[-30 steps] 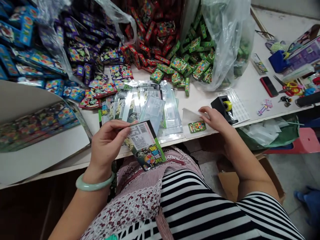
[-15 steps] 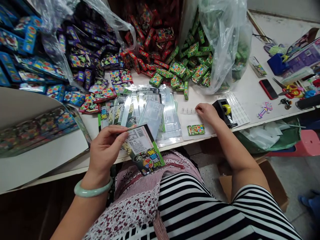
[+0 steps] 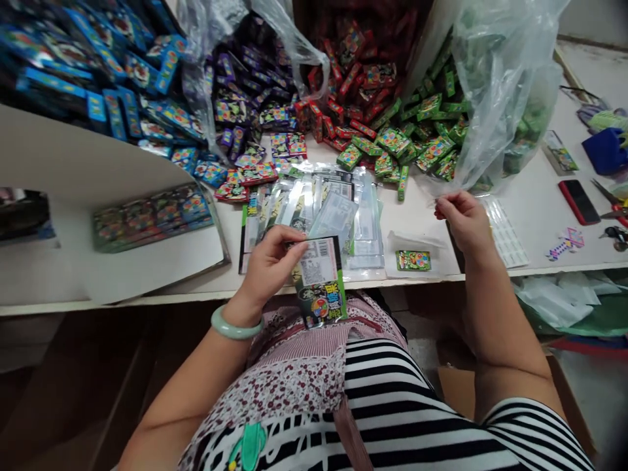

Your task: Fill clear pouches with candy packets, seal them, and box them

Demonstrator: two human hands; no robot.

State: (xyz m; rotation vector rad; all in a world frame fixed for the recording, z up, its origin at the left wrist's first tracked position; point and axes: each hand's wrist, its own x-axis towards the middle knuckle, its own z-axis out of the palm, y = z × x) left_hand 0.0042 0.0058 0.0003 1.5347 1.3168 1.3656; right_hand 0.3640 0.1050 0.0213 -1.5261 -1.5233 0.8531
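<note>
The left hand (image 3: 269, 265) is closed in a pinch grip on the top left part of a printed packet (image 3: 321, 291). The packet hangs tilted in front of the apron (image 3: 289, 386), barcode panel uppermost. The right hand (image 3: 466, 222) is closed, thumb and fingertips together, above the surface (image 3: 220, 288); whether a small item sits between the fingertips cannot be told. A small green box (image 3: 413, 260) lies on the white paper (image 3: 392, 269), between the clear sleeves (image 3: 360, 226) and the right hand. The label sheet (image 3: 507, 235) lies just beside the right hand, on its outer side; the red-edged phone (image 3: 579, 201) lies farther out. Purple boxes (image 3: 238, 108), red boxes (image 3: 343, 91) and green boxes (image 3: 392, 140) are heaped behind the sleeves.
</note>
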